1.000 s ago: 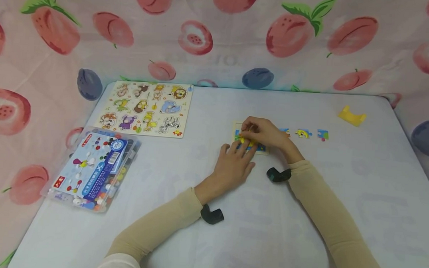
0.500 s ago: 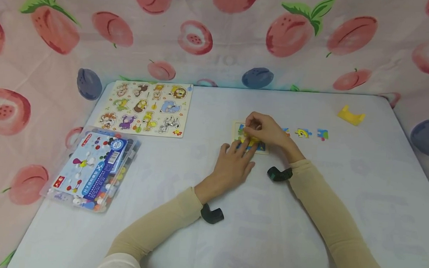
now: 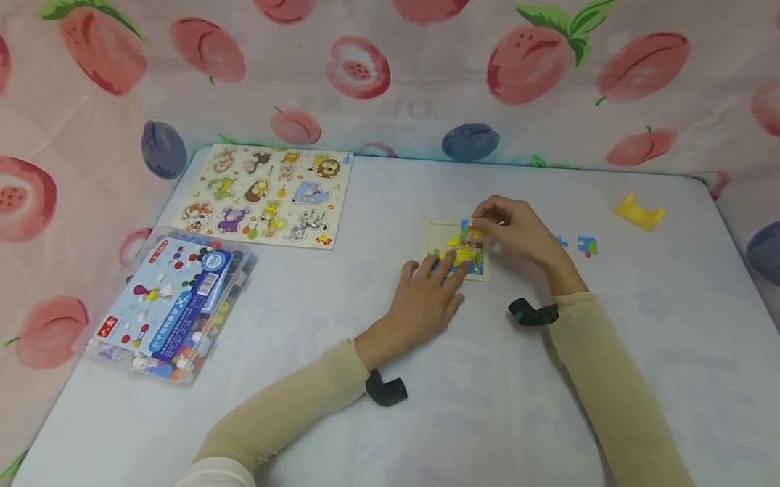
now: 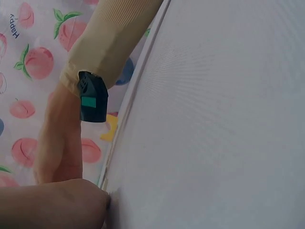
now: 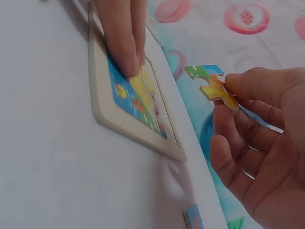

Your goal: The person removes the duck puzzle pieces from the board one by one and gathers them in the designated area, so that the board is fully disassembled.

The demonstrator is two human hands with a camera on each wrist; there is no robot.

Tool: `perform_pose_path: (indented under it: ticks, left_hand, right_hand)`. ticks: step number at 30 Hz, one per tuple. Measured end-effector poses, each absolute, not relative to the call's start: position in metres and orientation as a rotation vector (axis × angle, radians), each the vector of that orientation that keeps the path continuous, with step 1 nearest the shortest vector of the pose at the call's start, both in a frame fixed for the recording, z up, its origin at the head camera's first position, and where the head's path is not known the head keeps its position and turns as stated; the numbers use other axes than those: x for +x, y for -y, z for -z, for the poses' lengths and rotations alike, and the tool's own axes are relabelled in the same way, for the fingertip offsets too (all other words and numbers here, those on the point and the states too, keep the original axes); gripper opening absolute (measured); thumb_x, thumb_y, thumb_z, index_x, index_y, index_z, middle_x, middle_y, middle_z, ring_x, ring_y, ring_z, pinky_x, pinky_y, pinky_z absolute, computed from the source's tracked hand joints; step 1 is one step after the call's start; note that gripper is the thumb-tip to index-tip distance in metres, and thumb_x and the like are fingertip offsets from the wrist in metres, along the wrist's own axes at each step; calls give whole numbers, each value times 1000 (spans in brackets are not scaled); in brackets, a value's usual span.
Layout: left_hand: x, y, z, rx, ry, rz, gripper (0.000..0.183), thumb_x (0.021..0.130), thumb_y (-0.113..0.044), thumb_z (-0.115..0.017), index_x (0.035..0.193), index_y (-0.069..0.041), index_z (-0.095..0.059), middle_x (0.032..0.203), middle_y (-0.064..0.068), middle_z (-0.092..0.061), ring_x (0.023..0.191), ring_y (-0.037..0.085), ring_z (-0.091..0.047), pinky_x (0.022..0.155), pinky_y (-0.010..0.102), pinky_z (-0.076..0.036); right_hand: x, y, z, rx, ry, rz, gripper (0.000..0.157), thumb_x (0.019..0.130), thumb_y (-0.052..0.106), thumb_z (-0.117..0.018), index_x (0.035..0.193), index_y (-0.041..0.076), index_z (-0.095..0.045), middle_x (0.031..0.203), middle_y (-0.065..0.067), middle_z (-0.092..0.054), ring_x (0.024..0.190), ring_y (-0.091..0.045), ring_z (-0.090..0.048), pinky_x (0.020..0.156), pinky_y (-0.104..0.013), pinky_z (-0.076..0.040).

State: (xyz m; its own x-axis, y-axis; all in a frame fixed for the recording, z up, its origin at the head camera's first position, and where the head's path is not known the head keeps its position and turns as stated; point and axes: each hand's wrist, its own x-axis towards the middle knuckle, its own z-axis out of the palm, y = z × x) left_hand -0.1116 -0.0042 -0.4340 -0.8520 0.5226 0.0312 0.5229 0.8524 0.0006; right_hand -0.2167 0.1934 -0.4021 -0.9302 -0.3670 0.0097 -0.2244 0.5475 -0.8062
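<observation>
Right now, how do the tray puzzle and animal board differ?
The tray puzzle is smaller than the animal board. The left hand touches the tray puzzle; the animal board is untouched. The tray puzzle is partly bare; the animal board shows animals throughout. Both lie flat.

The puzzle frame [image 3: 439, 232] lies partly under the left fingers [image 3: 443, 266]. Right of the right fingers [image 5: 257, 136] lie loose pieces [image 3: 587, 244]; left of both hands' fingers, the animal board [image 3: 335, 212] and box [image 3: 165, 303].

White-covered table [image 3: 335, 299]. On it: small puzzle tray [image 3: 441, 232] partly under the left hand [image 3: 424, 304]; clear parts box [image 3: 168, 303] left of that hand; animal board [image 3: 336, 211] left and farther back. Right of the right hand [image 3: 517, 231]: 2 loose puzzle pieces [image 3: 587, 245], 1 partly hidden; yellow bracket [image 3: 640, 212] beyond.
</observation>
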Motion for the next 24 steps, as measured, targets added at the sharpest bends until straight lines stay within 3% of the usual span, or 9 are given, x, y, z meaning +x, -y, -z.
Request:
perform_pose_path:
  ticks: [8, 24]
  left_hand:
    - [-111, 3, 434, -847, 3006, -26, 55, 101, -46, -30, 151, -26, -23, 157, 3, -24, 137, 24, -31, 100, 42, -32]
    - [-111, 4, 435, -846, 2989, -15, 54, 101, -46, -31, 151, -26, -24, 157, 3, -25, 136, 24, -32, 99, 42, -32]
  right_hand:
    - [-209, -218, 401, -435, -2651, 1290, 20, 89, 27, -65, 102, 12, -65, 95, -7, -65, 74, -30, -58, 56, -26, -44]
    - [-191, -259, 406, -321, -2620, 1211, 23, 90, 31, -65, 101, 10, -63, 91, -7, -64, 77, -20, -57, 62, -25, -46]
